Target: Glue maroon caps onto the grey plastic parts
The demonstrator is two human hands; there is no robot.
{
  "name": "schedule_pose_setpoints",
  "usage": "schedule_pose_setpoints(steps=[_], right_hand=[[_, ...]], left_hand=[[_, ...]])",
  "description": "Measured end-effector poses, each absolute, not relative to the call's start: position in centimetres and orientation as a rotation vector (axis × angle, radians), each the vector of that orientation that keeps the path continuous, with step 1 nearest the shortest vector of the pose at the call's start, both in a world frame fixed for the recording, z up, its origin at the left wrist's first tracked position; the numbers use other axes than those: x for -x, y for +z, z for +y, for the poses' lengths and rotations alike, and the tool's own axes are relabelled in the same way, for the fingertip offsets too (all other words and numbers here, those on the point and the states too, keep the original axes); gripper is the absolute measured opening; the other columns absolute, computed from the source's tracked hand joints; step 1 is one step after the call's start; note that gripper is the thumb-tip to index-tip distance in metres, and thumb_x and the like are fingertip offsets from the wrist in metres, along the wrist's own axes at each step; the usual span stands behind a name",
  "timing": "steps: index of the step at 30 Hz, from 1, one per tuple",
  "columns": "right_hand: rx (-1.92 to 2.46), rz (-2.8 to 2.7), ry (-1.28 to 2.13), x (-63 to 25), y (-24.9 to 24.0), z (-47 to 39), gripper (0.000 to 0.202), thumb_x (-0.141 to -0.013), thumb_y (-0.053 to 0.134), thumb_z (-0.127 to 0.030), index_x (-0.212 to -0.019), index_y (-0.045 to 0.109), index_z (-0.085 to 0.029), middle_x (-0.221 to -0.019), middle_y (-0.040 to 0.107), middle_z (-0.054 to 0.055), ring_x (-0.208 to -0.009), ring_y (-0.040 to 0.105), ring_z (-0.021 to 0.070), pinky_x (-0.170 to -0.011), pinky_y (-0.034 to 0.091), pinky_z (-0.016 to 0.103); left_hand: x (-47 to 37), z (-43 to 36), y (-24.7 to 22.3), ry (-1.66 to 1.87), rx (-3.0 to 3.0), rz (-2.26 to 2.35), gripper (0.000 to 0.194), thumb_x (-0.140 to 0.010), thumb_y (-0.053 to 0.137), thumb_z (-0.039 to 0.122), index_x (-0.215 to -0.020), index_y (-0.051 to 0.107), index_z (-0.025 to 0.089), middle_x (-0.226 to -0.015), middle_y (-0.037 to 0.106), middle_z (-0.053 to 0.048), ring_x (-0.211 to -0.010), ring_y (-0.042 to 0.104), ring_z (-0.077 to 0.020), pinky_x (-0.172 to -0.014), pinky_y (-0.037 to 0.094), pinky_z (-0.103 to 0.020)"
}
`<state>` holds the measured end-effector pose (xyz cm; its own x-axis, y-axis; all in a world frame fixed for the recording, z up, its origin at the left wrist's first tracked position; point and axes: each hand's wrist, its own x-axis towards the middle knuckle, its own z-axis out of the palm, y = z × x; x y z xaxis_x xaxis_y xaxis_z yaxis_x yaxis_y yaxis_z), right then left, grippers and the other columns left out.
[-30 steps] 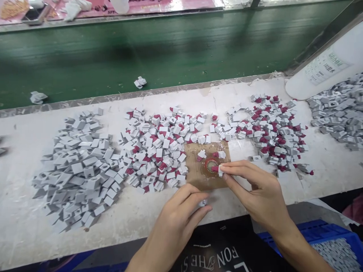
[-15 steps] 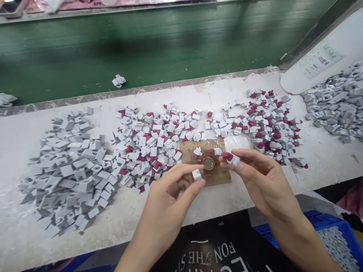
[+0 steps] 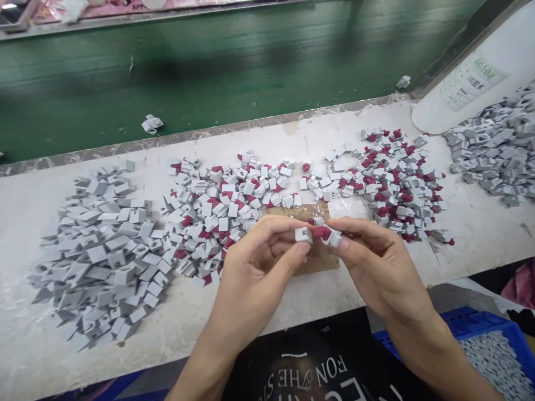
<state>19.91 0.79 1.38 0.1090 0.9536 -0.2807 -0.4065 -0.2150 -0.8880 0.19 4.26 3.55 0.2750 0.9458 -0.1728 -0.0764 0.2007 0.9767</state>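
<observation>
A small grey block (image 3: 303, 235) with a notch is pinched between the thumb and forefinger of my left hand (image 3: 261, 267). My right hand (image 3: 376, 262) grips a grey and dark red piece (image 3: 333, 238), its red end pointing left at the block. The two parts are close together over a brown cardboard square (image 3: 320, 264); whether they touch cannot be made out. Left of my hands lies a pile of grey blocks (image 3: 100, 256). Behind them are a middle pile of grey and red pieces (image 3: 223, 224) and a similar right pile (image 3: 395, 178).
A white bottle (image 3: 468, 83) with a label leans at the back right, beside a heap of darker grey parts (image 3: 497, 147). A green belt (image 3: 200, 72) runs behind the white table (image 3: 167, 334), carrying stray pieces. A blue crate (image 3: 518, 340) of small parts stands lower right.
My hands have come together, bringing the block and the red end of the other piece close. They now cover the round cap on the cardboard. The stray piece on the belt has shifted left.
</observation>
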Motion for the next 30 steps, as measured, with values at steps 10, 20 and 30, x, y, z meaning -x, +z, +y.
schedule_pose_setpoints(steps=[10, 20, 30], right_hand=[[1.233, -0.968, 1.302, -20.1, 1.8, 0.7, 0.023, -0.106, 0.089, -0.021, -0.117, 0.099, -0.038, -0.107, 0.09, 0.002, -0.101, 0.086, 0.0176, -0.087, 0.071, 0.025], [1.204, -1.241, 1.321, -21.4, 3.4, 5.2, 0.025, -0.109, 0.082, -0.028, -0.127, 0.096, -0.039, -0.113, 0.091, 0.002, -0.1, 0.087, 0.0203, -0.086, 0.074, 0.034], [2.022, -1.452, 0.37, -30.5, 2.7, 26.8, 0.053, -0.097, 0.062, -0.003, -0.145, 0.083, -0.01, -0.167, 0.068, 0.024, -0.152, 0.067, 0.0409, -0.137, 0.048, 0.059]], left_hand=[[0.5, 4.6, 2.7, 0.853, -1.269, 0.984, 0.022, -0.113, 0.081, 0.019, -0.121, 0.091, 0.036, -0.121, 0.081, -0.002, -0.112, 0.082, -0.0187, -0.094, 0.073, -0.025], [0.6, 9.7, 4.9, 0.684, -1.619, 1.074, 0.016, -0.111, 0.073, 0.028, -0.119, 0.085, 0.032, -0.112, 0.085, -0.004, -0.099, 0.083, -0.0245, -0.085, 0.072, -0.04], [-2.3, 28.3, 3.7, 0.74, -1.706, 1.681, 0.018, -0.088, 0.081, 0.009, -0.088, 0.071, 0.023, -0.108, 0.085, -0.016, -0.107, 0.078, -0.0351, -0.106, 0.061, -0.056]])
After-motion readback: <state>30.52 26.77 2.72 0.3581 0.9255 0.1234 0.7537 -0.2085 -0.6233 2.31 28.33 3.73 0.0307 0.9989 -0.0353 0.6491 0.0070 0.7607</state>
